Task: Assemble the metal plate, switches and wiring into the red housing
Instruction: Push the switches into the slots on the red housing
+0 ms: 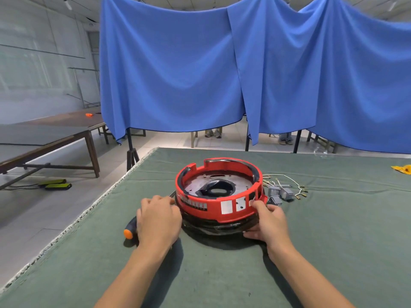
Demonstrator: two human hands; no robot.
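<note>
Red housing point(219, 208) — round, open-topped plastic ring, standing near the middle of the green cloth-covered table point(333, 241). Its near wall carries two white rectangular labels and a row of small slots. Black cable point(220, 227) is wound in coils round its base.

Metal plate point(200, 185) — grey disc lying flat inside the housing, with a dark raised opening at its centre.

Switches point(279, 193) — small grey blocks, grouped on the cloth just right of the housing, outside it; one lies almost against the housing's right edge.

Wiring point(287, 180) — thin pale leads with yellowish terminal ends, spread loose on the cloth to the right of and beyond the switches.

Left hand point(159, 218) — at the housing's left side, fingers curled, fingertips at the wall; whether they grip the wall or only rest against it cannot be told. The hand lies over a screwdriver.

Screwdriver point(129, 232) — dark handle with an orange butt showing at the near left of the hand; a thin metal shaft tip shows by the fingertips.

Right hand point(268, 221) — holding the housing's near-right side, thumb on the red wall, fingers curled round the cable coils below.

Yellow object point(401, 169) — at the far right edge of the table; kind unclear.

Blue cloth point(200, 63) — hung as a screen behind the table.
</note>
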